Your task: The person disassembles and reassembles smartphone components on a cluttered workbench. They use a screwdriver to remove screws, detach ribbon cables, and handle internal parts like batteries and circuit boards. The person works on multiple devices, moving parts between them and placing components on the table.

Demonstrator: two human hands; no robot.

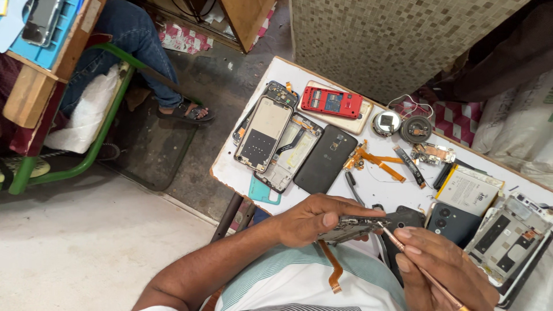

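My left hand (314, 219) grips a small dark phone circuit board (349, 227) over the near edge of a white worktable (230, 173). An orange flex cable (333, 272) hangs from the board down over my striped shirt. My right hand (443, 268) holds a thin copper-coloured tool (426, 273) like a pen, and its tip touches the right end of the board. Just behind the board lies a black phone back (410, 217) with a camera hole.
The table carries opened phone frames (265, 133), a black phone back cover (326, 159), a red phone body (331, 102), orange flex cables (374, 158), a battery (469, 190), two round parts (416, 129) and a dark phone (458, 223). A seated person's leg and sandal (185, 113) show at the far left.
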